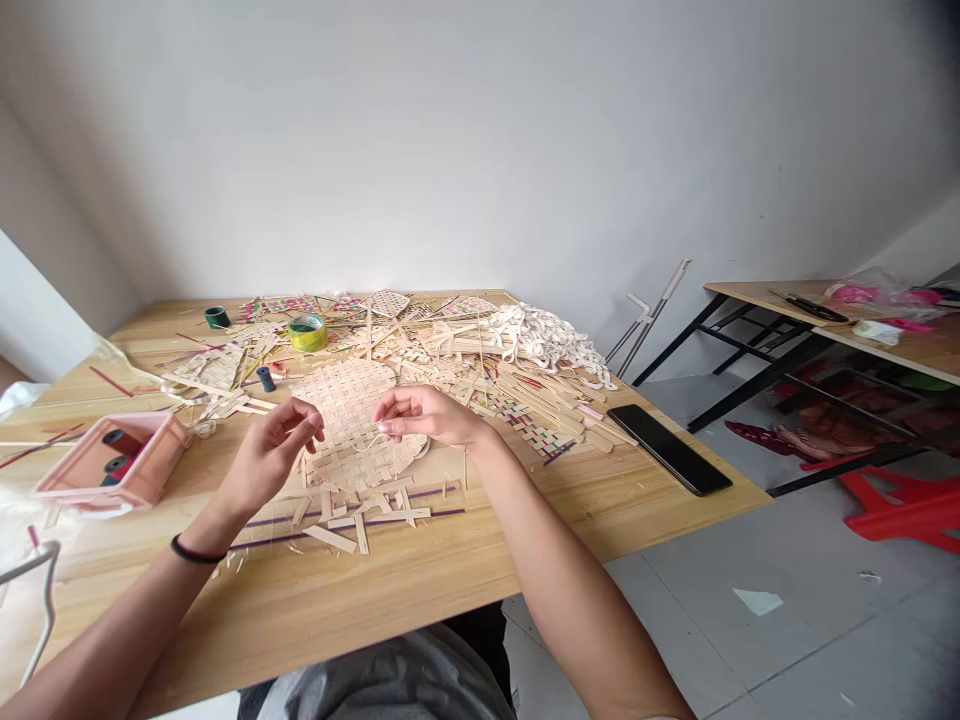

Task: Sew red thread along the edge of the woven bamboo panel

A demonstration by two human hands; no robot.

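A pale woven mat [346, 388], made of flat interlaced strips, lies on the table under both hands. My right hand [431, 415] is above its right side, thumb and fingers pinched on a thin white cord [363, 446]. The cord curves left from the fingertips in a small loop, and a length of it seems to hang below the hand. Left of the mat, my left hand [279, 448] is raised with its fingers curled and thumb pressed in. Whatever it may hold is too small to make out.
Loose strips [360, 520] litter the table front. A pink basket [161, 470] with thread spools stands left. Behind are a tape roll [307, 333], a blue spool [265, 379] and a white cord heap [544, 338]. A black phone [669, 450] lies at the right edge.
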